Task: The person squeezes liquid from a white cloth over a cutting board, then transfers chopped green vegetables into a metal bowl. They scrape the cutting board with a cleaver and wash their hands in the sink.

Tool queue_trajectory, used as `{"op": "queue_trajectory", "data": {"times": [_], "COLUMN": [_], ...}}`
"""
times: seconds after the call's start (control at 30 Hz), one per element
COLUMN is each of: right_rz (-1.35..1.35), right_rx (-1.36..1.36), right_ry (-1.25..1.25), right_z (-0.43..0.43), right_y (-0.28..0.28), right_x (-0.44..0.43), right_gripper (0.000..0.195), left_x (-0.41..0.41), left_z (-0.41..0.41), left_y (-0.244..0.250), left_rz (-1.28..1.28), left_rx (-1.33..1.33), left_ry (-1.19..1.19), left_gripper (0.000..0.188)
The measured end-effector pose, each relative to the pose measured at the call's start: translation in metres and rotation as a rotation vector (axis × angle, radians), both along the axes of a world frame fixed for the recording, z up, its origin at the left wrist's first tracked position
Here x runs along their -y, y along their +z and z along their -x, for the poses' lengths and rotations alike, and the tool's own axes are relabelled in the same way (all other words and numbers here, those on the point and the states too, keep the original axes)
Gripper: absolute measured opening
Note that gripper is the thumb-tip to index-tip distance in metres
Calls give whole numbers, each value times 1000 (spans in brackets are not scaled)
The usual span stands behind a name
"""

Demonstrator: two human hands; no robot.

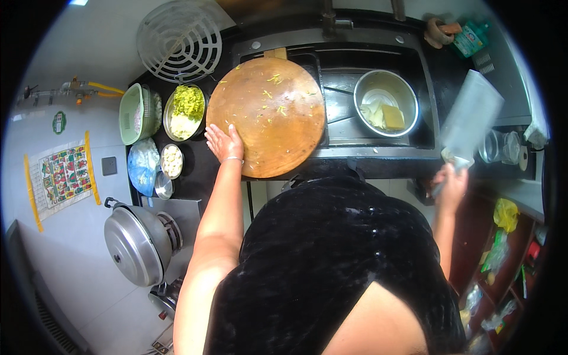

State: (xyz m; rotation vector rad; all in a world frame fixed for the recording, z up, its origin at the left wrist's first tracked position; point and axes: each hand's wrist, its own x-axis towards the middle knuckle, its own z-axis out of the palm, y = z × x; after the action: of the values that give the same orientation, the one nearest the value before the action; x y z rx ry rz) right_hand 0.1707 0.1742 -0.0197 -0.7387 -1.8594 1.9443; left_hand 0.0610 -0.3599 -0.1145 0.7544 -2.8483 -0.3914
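Observation:
My left hand point(225, 142) lies flat with fingers spread on the near left edge of a round wooden chopping board point(270, 120), which has scattered yellow-green shreds on it. At the right, my right hand point(451, 185) grips the handle of a cleaver point(472, 111); the broad blade points away from me and is blurred. A metal bowl point(199, 128) of chopped yellow-green and pale vegetables stands just left of the board. A smaller bowl of pale chopped pieces point(172, 160) is nearer me. In the sink, a metal pot point(415, 116) holds a yellow sponge point(393, 117) and pale leaf-like pieces.
The board overlaps the left part of the black sink point(341, 91). Green baskets point(128, 115) and a blue plastic bag point(141, 171) stand at the left. A lidded wok point(133, 246) sits on the stove. A mortar point(437, 34), a green bottle point(470, 40) and clear containers point(490, 146) are at the right.

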Motion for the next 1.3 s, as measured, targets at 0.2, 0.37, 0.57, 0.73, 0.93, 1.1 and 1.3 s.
{"op": "queue_trajectory", "data": {"times": [0.2, 0.37, 0.57, 0.73, 0.93, 1.1, 1.3], "right_rz": [79, -70, -40, -24, -134, -432, -234], "right_rx": [248, 387, 456, 474, 482, 378, 463], "right_ry": [526, 643, 583, 594, 707, 809, 924], "right_z": [27, 48, 55, 65, 98, 110, 119], "right_y": [-26, -44, -60, -66, -52, -71, -51], "right_x": [112, 149, 163, 189, 235, 259, 282], "right_gripper": [13, 17, 19, 20, 19, 26, 23], "left_x": [-8, -42, 3, 16, -11, -34, -23], "left_z": [26, 32, 19, 12, 38, 49, 53], "left_y": [-11, 10, 1, -6, -5, 1, -3], "left_rz": [58, -262, -37, -33, -116, -183, -244], "left_rx": [-24, -269, -240, -85, -153, -203, -271], "left_ry": [-153, -730, -320, -235, -420, -537, -589], "left_gripper": [74, 65, 67, 70, 67, 65, 64]}}
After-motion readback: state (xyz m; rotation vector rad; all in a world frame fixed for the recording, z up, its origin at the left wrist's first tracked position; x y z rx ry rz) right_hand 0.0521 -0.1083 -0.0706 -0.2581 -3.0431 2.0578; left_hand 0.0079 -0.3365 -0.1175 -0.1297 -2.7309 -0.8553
